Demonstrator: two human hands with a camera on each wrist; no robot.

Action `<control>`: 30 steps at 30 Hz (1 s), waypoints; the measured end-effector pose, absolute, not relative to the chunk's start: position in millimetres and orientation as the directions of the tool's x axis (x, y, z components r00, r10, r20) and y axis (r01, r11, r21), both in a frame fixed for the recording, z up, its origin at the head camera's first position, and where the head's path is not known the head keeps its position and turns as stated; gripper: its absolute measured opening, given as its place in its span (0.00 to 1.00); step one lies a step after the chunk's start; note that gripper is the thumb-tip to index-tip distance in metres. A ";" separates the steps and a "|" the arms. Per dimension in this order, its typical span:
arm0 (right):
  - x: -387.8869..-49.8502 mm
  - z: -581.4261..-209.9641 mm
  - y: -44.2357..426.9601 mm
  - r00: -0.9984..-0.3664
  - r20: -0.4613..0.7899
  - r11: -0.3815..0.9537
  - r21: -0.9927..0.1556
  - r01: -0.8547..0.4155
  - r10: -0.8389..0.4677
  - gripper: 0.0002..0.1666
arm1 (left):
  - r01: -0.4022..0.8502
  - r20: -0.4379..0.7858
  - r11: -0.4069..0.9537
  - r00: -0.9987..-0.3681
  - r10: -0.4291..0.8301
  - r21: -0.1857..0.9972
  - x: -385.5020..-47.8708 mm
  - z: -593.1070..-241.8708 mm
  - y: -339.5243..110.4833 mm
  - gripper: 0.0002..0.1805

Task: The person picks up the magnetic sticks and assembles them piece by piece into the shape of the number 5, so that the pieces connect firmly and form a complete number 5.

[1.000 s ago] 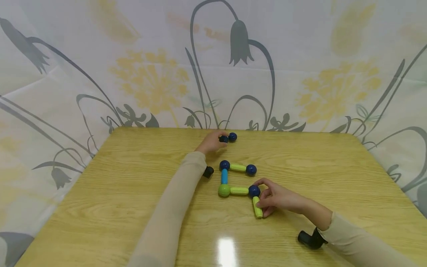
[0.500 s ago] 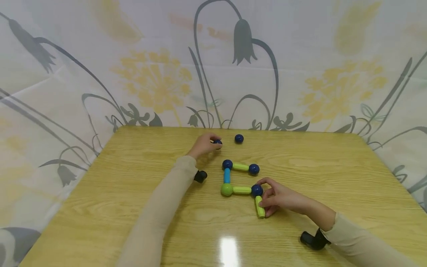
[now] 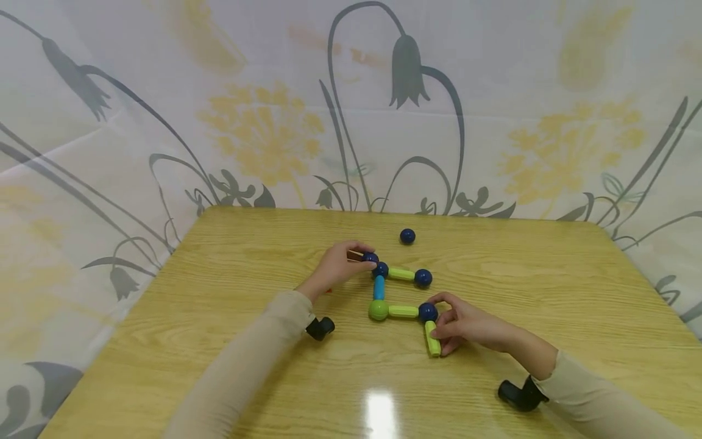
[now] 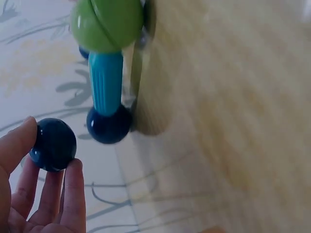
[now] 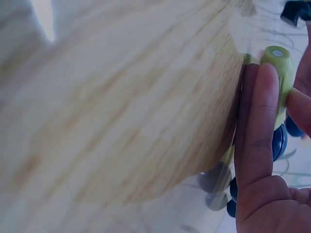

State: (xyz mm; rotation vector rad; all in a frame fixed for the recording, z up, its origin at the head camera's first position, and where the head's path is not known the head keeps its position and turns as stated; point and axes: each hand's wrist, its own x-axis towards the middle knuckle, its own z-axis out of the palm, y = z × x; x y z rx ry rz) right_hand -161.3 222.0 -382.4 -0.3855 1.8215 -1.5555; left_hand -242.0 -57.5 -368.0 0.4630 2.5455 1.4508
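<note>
My left hand (image 3: 341,266) pinches a dark blue ball (image 4: 55,145) between thumb and fingers. In the head view that ball is close to the blue corner ball (image 3: 380,270) of a magnetic construction; in the left wrist view a gap shows. From this corner a light blue rod (image 3: 379,288) leads to a green ball (image 3: 378,310), and a yellow-green rod (image 3: 402,274) to another blue ball (image 3: 423,278). A second yellow-green rod (image 3: 403,311) joins the green ball to a near-right blue ball (image 3: 428,312). My right hand (image 3: 476,325) pinches the yellow-green rod (image 3: 432,339) below that ball.
A loose dark blue ball (image 3: 407,236) lies near the table's back edge. A small orange bit (image 3: 329,291) peeks out beside the left wrist. Black wrist-worn devices (image 3: 320,328) stick out under both sleeves. Behind the wooden table (image 3: 521,262) hangs a flower-patterned cloth (image 3: 482,146).
My left hand has lifted one blue ball away from its neighbour at the back and carried it nearer, beside the construction's far-left corner. My right hand keeps its hold on the rod.
</note>
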 end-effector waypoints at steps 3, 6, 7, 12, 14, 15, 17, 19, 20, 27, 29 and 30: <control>-161.3 -382.7 222.9 -0.716 -0.315 0.236 -0.948 0.212 -0.623 0.38 | 0.176 0.004 0.438 -0.931 0.365 0.882 -229.9 -370.6 -56.8 0.18; -161.6 -382.9 223.9 -0.718 -0.313 0.236 -0.949 0.210 -0.621 0.38 | 0.180 0.013 0.392 -0.920 0.392 0.902 -218.9 -371.6 -54.7 0.17; -161.8 -383.1 224.2 -0.718 -0.312 0.236 -0.949 0.209 -0.622 0.38 | 0.178 0.013 0.376 -0.916 0.402 0.909 -215.4 -371.8 -53.8 0.16; -163.2 -383.6 224.8 -0.716 -0.317 0.241 -0.947 0.210 -0.622 0.38 | 0.146 -0.009 0.316 -0.897 0.442 0.937 -197.9 -372.7 -48.0 0.15; -164.1 -384.1 224.9 -0.719 -0.321 0.250 -0.946 0.209 -0.617 0.38 | 0.138 -0.017 0.297 -0.884 0.466 0.945 -191.5 -373.8 -45.0 0.14; -164.6 -384.3 225.0 -0.721 -0.323 0.254 -0.945 0.206 -0.613 0.38 | 0.145 -0.012 0.284 -0.874 0.485 0.948 -188.5 -374.8 -43.4 0.14; -165.5 -384.6 225.0 -0.727 -0.323 0.262 -0.944 0.201 -0.605 0.38 | 0.155 -0.011 0.275 -0.854 0.520 0.949 -182.5 -376.5 -39.6 0.14; -166.3 -384.9 224.8 -0.733 -0.323 0.266 -0.943 0.198 -0.599 0.38 | 0.156 -0.014 0.257 -0.830 0.557 0.954 -176.8 -378.3 -34.9 0.14; -166.6 -385.0 224.5 -0.734 -0.322 0.267 -0.943 0.197 -0.598 0.38 | 0.158 -0.017 0.255 -0.821 0.571 0.954 -173.5 -378.4 -32.4 0.14; -168.3 -387.1 221.5 -0.745 -0.319 0.272 -0.943 0.189 -0.586 0.37 | 0.169 -0.052 0.291 -0.780 0.623 0.942 -157.0 -379.1 -17.5 0.12; -168.4 -387.0 220.7 -0.744 -0.316 0.272 -0.944 0.186 -0.588 0.36 | 0.163 -0.066 0.294 -0.768 0.637 0.942 -155.1 -380.5 -14.3 0.13; -168.5 -386.8 220.4 -0.744 -0.314 0.269 -0.945 0.186 -0.590 0.35 | 0.162 -0.073 0.298 -0.761 0.644 0.941 -154.2 -381.3 -12.9 0.13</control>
